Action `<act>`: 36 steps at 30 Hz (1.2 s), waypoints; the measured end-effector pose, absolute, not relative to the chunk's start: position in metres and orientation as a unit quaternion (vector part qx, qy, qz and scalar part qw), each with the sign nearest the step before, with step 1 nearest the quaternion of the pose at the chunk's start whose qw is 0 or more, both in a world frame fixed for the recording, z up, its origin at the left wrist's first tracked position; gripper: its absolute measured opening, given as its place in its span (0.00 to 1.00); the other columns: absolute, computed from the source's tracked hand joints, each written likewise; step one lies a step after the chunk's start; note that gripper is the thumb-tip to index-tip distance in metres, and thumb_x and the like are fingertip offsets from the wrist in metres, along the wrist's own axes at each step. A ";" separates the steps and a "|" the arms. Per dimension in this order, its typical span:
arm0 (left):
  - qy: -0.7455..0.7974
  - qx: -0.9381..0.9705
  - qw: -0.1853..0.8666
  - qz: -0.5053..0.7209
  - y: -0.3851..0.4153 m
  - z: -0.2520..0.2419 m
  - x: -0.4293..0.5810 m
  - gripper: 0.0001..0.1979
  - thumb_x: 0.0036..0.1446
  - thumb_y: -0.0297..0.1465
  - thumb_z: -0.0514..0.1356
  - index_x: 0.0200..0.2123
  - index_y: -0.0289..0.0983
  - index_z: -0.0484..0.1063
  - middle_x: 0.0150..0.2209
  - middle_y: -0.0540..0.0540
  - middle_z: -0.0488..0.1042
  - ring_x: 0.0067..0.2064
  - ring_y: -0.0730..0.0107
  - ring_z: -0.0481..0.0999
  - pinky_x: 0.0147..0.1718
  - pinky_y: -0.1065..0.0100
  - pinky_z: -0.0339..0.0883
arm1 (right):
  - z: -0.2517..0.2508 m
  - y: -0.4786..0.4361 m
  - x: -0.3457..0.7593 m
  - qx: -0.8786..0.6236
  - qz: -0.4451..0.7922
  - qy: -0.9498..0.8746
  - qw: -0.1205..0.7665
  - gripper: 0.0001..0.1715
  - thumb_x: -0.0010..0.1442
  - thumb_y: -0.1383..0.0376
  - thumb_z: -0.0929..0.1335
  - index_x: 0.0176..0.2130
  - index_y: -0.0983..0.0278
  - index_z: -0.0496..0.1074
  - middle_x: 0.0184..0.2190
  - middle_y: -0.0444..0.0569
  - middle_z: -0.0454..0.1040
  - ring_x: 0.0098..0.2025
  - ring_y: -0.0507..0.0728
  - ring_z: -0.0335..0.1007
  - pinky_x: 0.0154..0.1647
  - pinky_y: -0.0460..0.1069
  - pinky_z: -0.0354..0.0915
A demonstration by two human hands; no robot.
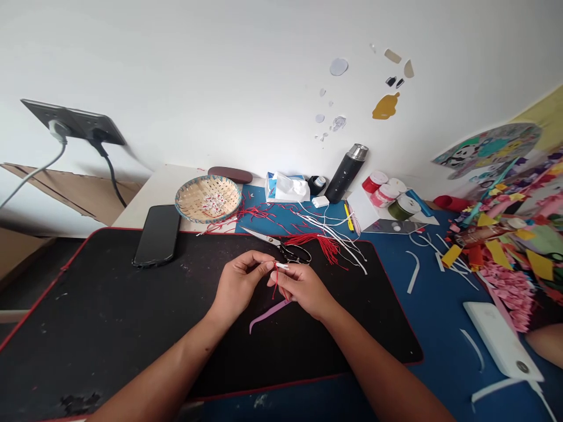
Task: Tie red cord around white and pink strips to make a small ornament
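Observation:
Above the black mat (185, 328), my left hand (244, 281) pinches red thread (275, 282) between thumb and forefinger. My right hand (307, 288) is closed close beside it, thumb and forefinger on a small white strip (282, 266) that the thread meets. Whether the thread is tied around the strip is too small to tell. From under my right hand juts a purple tool with a bent tip (266, 316), perhaps tweezers; its other end is hidden by the fingers. Scissors (281, 243) with black handles lie just beyond my hands, near a bundle of red threads (325, 246).
A woven basket (185, 202) holds small red-and-white pieces. A phone (156, 234) lies at left. Behind stand a tissue box (285, 189), a black flask (347, 174) and thread spools (403, 208). White cords (341, 234) cross the mat's back edge; a power bank (504, 340) is at right.

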State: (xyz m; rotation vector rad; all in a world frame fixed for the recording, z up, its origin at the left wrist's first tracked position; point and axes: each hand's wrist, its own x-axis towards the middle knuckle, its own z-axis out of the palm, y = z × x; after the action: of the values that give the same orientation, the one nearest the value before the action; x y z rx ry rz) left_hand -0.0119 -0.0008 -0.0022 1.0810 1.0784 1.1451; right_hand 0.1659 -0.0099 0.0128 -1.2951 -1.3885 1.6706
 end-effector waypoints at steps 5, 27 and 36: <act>0.454 0.453 0.597 0.482 0.000 -0.001 -0.011 0.12 0.55 0.40 0.72 0.34 0.38 0.83 0.34 0.45 0.83 0.37 0.63 0.80 0.41 0.65 0.72 | 0.016 -0.016 0.160 -0.489 0.665 -0.467 0.316 0.27 0.61 0.43 0.73 0.33 0.65 0.79 0.18 0.38 0.61 0.20 0.48 0.51 0.22 0.46 0.47; 0.444 0.439 0.619 0.477 0.000 0.000 -0.011 0.17 0.54 0.45 0.73 0.36 0.37 0.81 0.31 0.46 0.82 0.32 0.65 0.82 0.37 0.64 0.78 | 0.042 -0.014 0.183 -0.539 0.412 -0.682 0.274 0.19 0.71 0.54 0.67 0.34 0.63 0.79 0.24 0.42 0.70 0.27 0.52 0.61 0.29 0.47 0.55; 0.390 0.392 0.688 0.469 0.000 0.002 -0.009 0.17 0.49 0.42 0.77 0.34 0.35 0.82 0.31 0.46 0.82 0.32 0.68 0.82 0.35 0.68 0.78 | 0.041 0.007 0.186 -0.552 0.415 -0.659 0.299 0.17 0.68 0.54 0.68 0.34 0.63 0.78 0.26 0.44 0.74 0.29 0.53 0.67 0.31 0.47 0.60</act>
State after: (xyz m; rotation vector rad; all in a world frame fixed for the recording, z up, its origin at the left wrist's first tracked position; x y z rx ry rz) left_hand -0.0092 -0.0001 0.0017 0.8777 0.8737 1.0497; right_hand 0.1861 0.0068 0.0410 -1.4650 -1.7501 1.1036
